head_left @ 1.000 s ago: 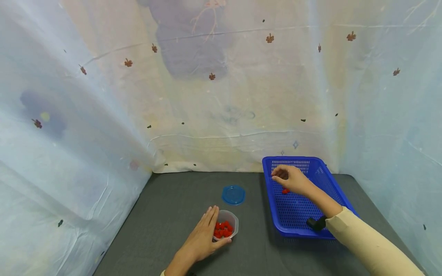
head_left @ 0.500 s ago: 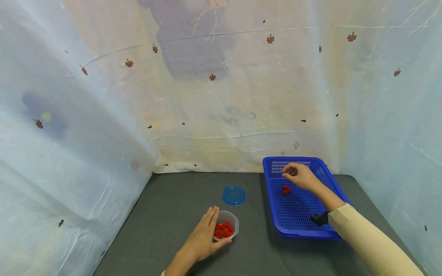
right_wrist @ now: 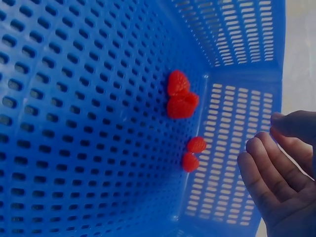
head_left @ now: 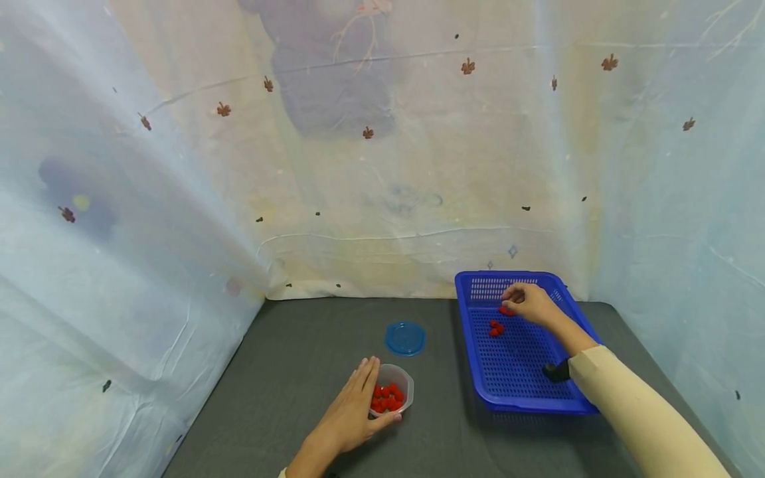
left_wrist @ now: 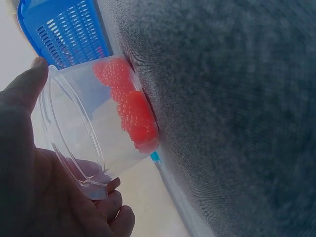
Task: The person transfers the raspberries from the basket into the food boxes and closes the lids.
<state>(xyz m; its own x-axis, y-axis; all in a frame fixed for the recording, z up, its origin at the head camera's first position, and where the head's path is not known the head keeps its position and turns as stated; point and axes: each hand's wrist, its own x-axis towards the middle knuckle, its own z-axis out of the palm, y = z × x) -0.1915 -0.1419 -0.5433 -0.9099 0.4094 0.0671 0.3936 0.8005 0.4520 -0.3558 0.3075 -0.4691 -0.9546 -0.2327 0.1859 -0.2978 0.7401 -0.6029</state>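
A clear tub (head_left: 408,392) of red berries (head_left: 388,398) stands on the table. My left hand (head_left: 349,408) holds its left side, thumb at the near edge. In the left wrist view the hand (left_wrist: 54,182) curves around the tub (left_wrist: 98,123), berries (left_wrist: 132,116) at its bottom. My right hand (head_left: 532,307) hovers over the back of the blue basket (head_left: 514,382). Below its fingertips lie red berries (head_left: 507,311), with another small cluster (head_left: 496,328) nearer. The right wrist view shows the hand's fingers (right_wrist: 266,170) loosely bent, no berry visible between them, and berries (right_wrist: 181,105) on the basket floor.
A round blue lid (head_left: 404,338) lies on the dark grey table (head_left: 299,372) behind the tub. Patterned curtain sheets (head_left: 382,179) hang behind and on both sides. The basket's raised walls stand around my right hand.
My right hand has shifted right above the basket, uncovering the nearer cluster. More berries now show under its fingertips. My left hand and the tub have stayed in place.
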